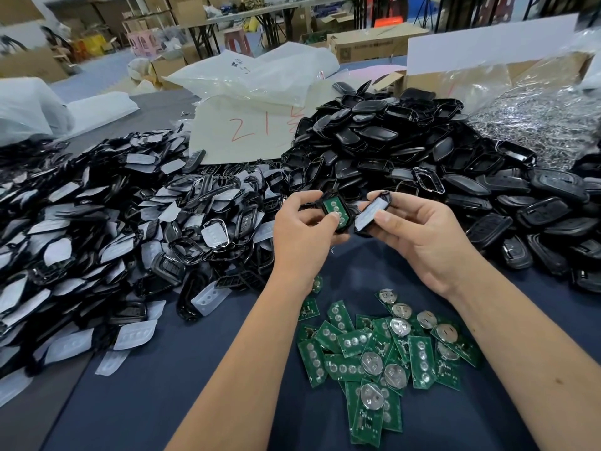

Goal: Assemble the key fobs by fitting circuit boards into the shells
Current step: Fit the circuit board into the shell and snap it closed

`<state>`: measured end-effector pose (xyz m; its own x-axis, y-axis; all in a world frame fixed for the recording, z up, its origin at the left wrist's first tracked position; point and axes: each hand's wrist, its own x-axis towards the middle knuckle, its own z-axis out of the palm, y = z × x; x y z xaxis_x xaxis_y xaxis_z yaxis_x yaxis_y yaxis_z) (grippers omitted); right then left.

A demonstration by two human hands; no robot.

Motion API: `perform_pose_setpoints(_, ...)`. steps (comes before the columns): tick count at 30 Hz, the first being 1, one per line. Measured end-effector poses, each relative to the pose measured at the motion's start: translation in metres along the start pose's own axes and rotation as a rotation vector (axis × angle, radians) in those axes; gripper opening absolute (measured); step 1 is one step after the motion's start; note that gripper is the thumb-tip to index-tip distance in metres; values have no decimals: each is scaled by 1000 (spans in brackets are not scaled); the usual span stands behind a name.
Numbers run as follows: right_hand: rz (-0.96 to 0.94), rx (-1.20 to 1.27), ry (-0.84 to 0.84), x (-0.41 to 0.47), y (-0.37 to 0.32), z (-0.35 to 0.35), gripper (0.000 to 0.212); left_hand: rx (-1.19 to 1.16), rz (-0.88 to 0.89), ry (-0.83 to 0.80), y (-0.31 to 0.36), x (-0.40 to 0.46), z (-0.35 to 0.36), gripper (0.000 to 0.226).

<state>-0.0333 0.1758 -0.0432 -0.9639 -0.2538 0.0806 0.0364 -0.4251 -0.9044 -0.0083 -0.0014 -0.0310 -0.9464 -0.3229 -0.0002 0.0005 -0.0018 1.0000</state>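
My left hand [302,222] pinches a black shell [335,211] with a green circuit board [335,208] seated in it, thumb pressing the board. My right hand [419,236] grips a second shell half [372,213] just beside it, above the loose boards [383,349] on the counter [195,369].

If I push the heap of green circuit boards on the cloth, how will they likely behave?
The green circuit boards look thin, flat and stiff, so they would probably slide and fan out over the dark cloth, not roll. They overlap loosely, so the top ones likely shift first.
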Motion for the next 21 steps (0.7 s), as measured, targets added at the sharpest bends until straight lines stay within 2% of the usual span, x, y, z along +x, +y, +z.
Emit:
perform_pose_setpoints(14,-2,-62,16,-1,1,0,37,28,72,-20,-1,-2,2,33)
perform_pose_setpoints(19,-9,-84,47,-1,2,0,37,66,153,-43,-1,-4,4,38)
perform_pose_setpoints(21,-11,-96,70,0,2,0,39,121,191,-24,0,-5,4,32)
